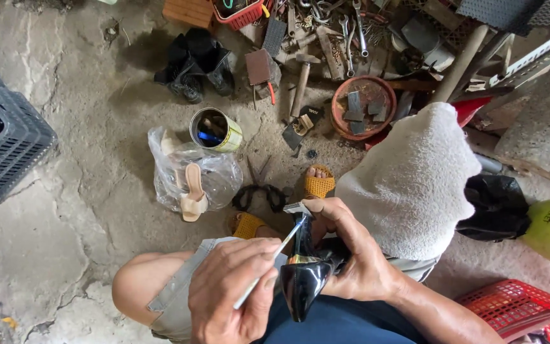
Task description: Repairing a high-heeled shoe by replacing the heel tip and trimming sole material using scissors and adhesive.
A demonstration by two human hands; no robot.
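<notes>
Head view: hands point(351, 255) hold black shoe point(303, 280) above cluttered floor point(84, 210).

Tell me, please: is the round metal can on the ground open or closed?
Open. The can has no lid on top, and the head view looks straight down into its dark inside, where something blue shows.

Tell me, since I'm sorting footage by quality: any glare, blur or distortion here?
Head view: soft, even daylight with faint shadows; a bright glare streak on the glossy black high-heeled shoe held by the right hand; the left hand with its thin white stick looks sharp; wide-angle bending toward the edges.
</notes>
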